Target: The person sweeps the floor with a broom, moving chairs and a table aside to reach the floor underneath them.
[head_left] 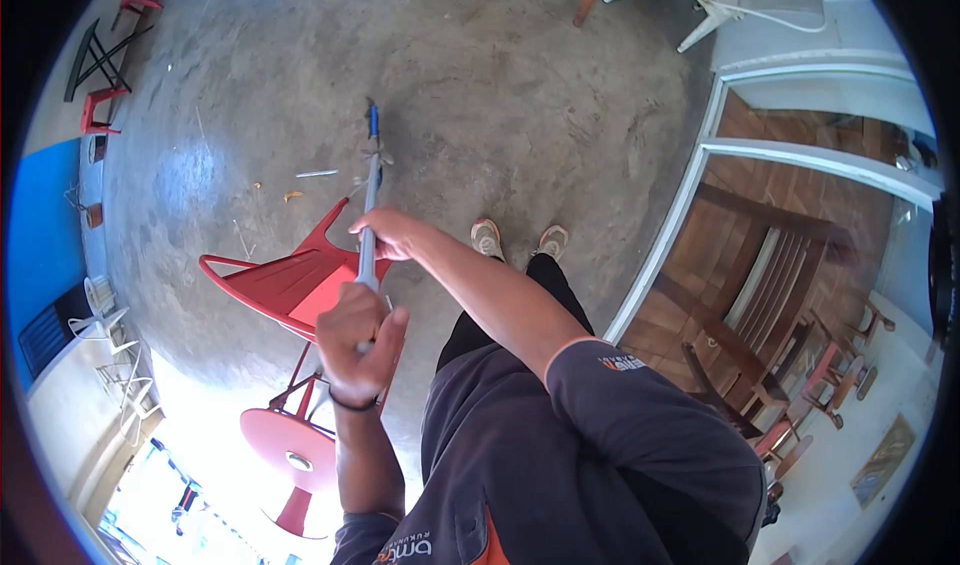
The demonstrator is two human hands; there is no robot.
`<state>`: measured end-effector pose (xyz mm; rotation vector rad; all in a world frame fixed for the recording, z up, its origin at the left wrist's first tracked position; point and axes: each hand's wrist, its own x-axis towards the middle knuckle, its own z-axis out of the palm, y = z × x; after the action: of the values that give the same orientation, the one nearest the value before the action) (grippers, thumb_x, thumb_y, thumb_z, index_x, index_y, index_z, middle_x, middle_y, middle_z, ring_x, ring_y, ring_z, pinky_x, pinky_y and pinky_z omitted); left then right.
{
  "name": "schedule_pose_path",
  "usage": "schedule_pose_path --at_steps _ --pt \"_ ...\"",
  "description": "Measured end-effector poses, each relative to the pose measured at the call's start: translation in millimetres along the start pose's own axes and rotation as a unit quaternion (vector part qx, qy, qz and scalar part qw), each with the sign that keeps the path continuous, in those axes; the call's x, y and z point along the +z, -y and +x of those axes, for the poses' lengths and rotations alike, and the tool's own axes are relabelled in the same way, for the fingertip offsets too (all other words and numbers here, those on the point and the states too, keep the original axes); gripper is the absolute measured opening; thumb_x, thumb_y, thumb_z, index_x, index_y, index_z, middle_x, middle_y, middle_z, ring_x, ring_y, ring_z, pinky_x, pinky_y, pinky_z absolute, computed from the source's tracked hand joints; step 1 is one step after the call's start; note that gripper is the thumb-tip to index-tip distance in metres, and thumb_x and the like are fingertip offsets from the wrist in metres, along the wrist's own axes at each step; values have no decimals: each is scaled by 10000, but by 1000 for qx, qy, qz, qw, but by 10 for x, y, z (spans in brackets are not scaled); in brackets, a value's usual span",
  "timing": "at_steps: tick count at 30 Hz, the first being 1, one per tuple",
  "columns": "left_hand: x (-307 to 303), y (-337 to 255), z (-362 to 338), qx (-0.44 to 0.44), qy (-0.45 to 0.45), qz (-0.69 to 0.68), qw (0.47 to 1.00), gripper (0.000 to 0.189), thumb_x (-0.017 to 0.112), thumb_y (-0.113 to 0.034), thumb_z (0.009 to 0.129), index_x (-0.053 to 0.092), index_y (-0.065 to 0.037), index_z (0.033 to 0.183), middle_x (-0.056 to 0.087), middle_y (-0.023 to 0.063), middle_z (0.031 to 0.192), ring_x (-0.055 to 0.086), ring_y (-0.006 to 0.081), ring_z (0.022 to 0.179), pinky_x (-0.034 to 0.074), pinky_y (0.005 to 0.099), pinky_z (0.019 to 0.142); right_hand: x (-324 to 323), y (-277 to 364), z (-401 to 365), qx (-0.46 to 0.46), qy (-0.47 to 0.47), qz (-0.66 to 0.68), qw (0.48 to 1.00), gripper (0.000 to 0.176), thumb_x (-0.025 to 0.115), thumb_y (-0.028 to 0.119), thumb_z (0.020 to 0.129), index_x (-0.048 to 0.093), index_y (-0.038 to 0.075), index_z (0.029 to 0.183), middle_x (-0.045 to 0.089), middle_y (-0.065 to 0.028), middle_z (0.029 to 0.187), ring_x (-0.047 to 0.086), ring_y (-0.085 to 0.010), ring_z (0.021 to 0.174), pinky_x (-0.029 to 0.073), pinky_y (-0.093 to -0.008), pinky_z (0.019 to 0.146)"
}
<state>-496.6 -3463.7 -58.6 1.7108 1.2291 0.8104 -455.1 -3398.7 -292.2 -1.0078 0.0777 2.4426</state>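
Observation:
A long grey-handled broom (367, 255) slants away from me over the concrete floor, its far end showing as a narrow blue piece (374, 122). My left hand (355, 337) is closed round the upper end of the handle, thumb sticking out to the side. Farther down, my right hand (388, 235) grips the same handle with bent fingers. Just left of the handle stands a red plastic chair (300, 280), partly behind my left hand. Small bits of litter, including a yellowish scrap (292, 196) and a thin pale strip (317, 174), lie on the floor.
A round red table or stool (290, 445) stands at the lower left. White-framed glass panels (690, 180) run along the right, with a wooden bench (770, 285) behind. White chair legs (690, 0) show at the top right. Red stools (100, 112) and white chairs (105, 330) line the left wall.

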Motion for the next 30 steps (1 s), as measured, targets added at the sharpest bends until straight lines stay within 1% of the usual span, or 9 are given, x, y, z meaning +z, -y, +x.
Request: schedule_pose_path --at_steps 5,9,12,15,21,23,26,28,30 --pt "-417 -518 93 93 -35 -148 984 353 624 -154 730 427 -18 470 429 73 448 406 199 428 358 343 517 514 124 -681 -29 4 47 998 251 629 140 824 456 121 643 450 0 564 451 -119 451 397 -288 416" --pt "-458 -568 356 106 -17 -274 956 402 596 -213 778 453 -18 457 437 54 432 407 188 408 397 352 493 323 378 -1211 -72 -107 81 988 233 648 178 819 498 97 660 463 -19 559 470 -155 446 395 -277 414" --pt "-151 -215 710 74 32 -331 940 443 562 -203 849 459 -22 458 442 52 433 410 182 421 353 339 497 -475 600 -1308 -120 -169 114 971 202 646 180 796 511 71 693 526 -72 600 536 -189 484 451 -296 442" --pt "521 358 1176 43 118 -405 906 389 547 -111 858 491 -12 485 492 58 472 456 166 491 351 311 548 -1439 1003 -1382 -151 -255 153 943 151 590 111 801 472 79 713 473 -65 607 496 -196 500 428 -306 430" --pt "1897 840 2138 -107 240 -300 917 356 629 -141 817 474 11 535 469 38 532 443 132 537 340 289 533 -3177 1904 -1375 -230 -390 182 873 134 551 95 821 451 95 731 433 -38 611 483 -176 526 439 -315 471" --pt "2067 989 2482 -115 246 -256 928 343 641 -135 807 468 16 552 454 40 530 435 134 532 336 293 526 -3292 2308 -1314 -225 -424 207 853 153 541 101 833 436 96 722 421 -28 597 479 -170 543 449 -318 520" --pt "2086 1083 2958 -69 221 -192 954 338 649 -115 791 451 14 549 427 53 523 422 156 514 337 310 523 -3193 2855 -895 -161 -398 123 895 187 563 98 824 427 118 698 404 -19 589 444 -151 533 416 -302 530" --pt "1722 1036 3312 12 181 -147 972 350 655 -102 775 435 12 528 409 63 512 411 171 498 336 320 522 -2819 3204 -464 -131 -272 116 946 228 590 106 813 420 135 663 398 -9 581 420 -135 531 379 -284 531" --pt "1256 1035 3572 -13 111 -126 986 347 633 -62 762 417 9 500 400 66 495 402 183 491 339 326 534 -2094 3548 7 -99 -237 70 964 256 606 88 797 425 136 623 393 0 572 419 -133 534 371 -296 529"
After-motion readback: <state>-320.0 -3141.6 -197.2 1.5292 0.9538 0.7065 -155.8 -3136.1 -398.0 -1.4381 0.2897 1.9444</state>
